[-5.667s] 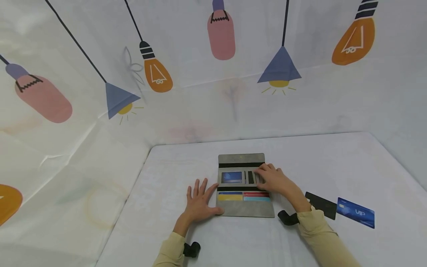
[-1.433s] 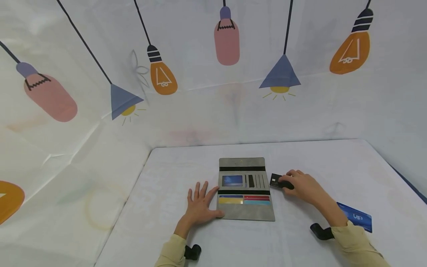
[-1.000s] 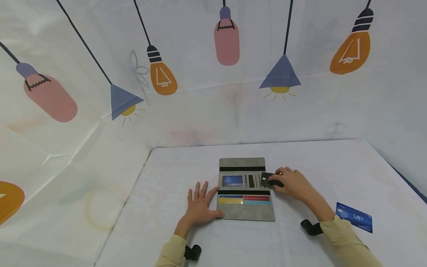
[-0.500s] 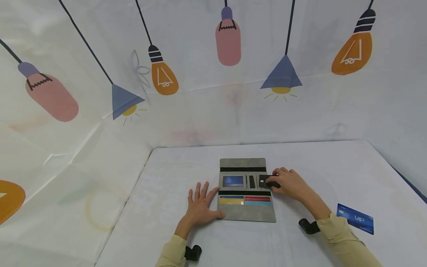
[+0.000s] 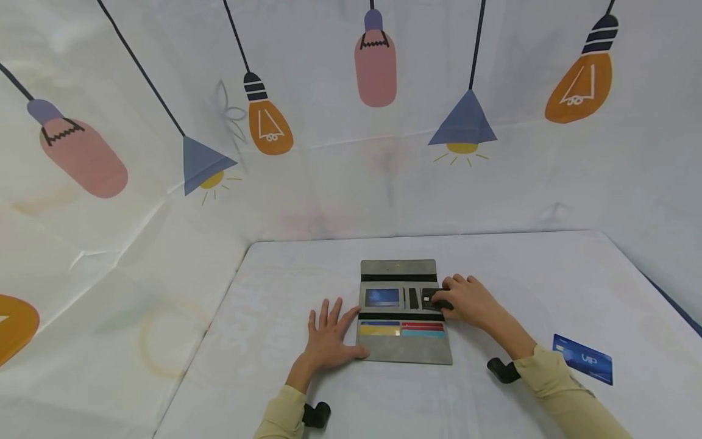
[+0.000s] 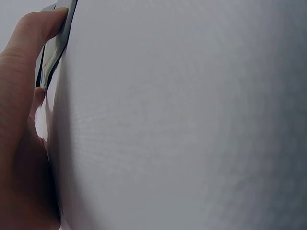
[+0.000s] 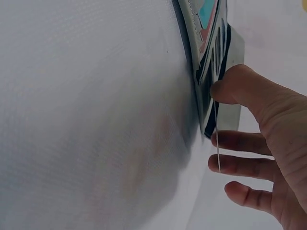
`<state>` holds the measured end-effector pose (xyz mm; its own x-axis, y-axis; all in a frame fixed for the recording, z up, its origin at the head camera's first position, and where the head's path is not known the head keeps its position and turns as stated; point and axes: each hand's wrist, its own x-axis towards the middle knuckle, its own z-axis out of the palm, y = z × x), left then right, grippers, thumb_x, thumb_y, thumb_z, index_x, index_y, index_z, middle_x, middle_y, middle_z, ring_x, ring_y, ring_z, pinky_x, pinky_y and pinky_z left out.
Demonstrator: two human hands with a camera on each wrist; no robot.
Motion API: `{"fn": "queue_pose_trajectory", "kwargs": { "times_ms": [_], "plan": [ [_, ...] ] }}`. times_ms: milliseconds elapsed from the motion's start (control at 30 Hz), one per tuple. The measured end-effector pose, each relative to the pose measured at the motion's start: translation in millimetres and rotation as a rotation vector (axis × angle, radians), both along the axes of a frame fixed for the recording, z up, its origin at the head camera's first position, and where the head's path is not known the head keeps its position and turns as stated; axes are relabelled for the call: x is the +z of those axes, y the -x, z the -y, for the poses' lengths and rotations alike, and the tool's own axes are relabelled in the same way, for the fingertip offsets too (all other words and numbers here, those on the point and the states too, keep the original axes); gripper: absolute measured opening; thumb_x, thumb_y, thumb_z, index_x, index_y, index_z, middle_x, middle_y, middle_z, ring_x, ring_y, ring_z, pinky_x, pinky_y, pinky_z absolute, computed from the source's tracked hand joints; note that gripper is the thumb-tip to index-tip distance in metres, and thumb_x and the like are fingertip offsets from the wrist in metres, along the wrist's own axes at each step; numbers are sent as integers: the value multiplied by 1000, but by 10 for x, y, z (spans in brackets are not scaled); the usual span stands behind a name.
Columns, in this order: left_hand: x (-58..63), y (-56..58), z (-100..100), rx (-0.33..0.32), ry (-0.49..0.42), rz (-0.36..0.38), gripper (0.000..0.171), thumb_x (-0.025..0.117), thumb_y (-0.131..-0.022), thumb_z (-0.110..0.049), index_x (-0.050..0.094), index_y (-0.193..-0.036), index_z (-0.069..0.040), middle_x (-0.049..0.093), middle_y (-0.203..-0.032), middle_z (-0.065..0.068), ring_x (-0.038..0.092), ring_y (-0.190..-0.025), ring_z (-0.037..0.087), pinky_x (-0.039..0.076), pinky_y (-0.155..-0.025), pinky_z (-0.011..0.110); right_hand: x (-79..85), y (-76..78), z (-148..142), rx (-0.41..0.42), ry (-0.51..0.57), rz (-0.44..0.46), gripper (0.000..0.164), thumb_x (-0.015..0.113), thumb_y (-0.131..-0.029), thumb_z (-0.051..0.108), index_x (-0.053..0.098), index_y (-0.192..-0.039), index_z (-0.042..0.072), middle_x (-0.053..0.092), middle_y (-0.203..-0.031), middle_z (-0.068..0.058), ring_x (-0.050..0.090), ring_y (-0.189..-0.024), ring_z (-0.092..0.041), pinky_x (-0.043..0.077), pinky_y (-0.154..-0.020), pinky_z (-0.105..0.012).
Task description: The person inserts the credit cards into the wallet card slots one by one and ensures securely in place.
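A grey wallet (image 5: 403, 352) lies unfolded on the white table, with card slots across its middle and lower panels. My right hand (image 5: 473, 305) pinches a black card (image 5: 427, 295) over the slots at the right of the middle panel. In the right wrist view the card (image 7: 218, 143) appears edge-on as a thin line between thumb and fingers, its inner end right at the slots. My left hand (image 5: 327, 341) rests beside the wallet with fingers spread. Its thumb (image 6: 45, 24) presses the wallet's lower left edge, and the index fingertip touches higher up.
A blue VIP card (image 5: 584, 360) lies on the table near the right sleeve. Red, teal, yellow and blue cards (image 5: 379, 330) fill the wallet's lower slots; another blue card (image 5: 382, 297) shows in its window. A white wall with printed lamps (image 5: 462, 122) stands behind the table.
Earlier the black card lay beside the blue VIP card while my right hand was at the slots. The right hand has since carried it leftward onto the wallet. My left hand stays put.
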<state>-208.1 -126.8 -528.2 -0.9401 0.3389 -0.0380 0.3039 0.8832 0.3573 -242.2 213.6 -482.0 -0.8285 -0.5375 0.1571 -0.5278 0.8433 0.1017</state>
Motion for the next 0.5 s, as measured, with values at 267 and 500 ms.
{"fn": "queue_pose_trajectory", "kwargs": {
  "times_ms": [267,500],
  "plan": [
    [-1,-11,4,-5,-24,-2,90,69,-75,-65,39,-151,-28,21,-163,15,4,-151,42,1,-114,67,-28,24,8,28,9,5,20,80,-80,26,76,-99,24,66,-95,-5,59,-86,-25,50,-71,-42],
    [24,-2,7,-11,-32,6,90,69,-75,-64,39,-152,-27,20,-163,15,3,-151,43,1,-114,67,-51,62,12,56,31,14,21,77,-81,23,76,-102,23,67,-97,-5,60,-86,-25,50,-70,-42]
  ]
}}
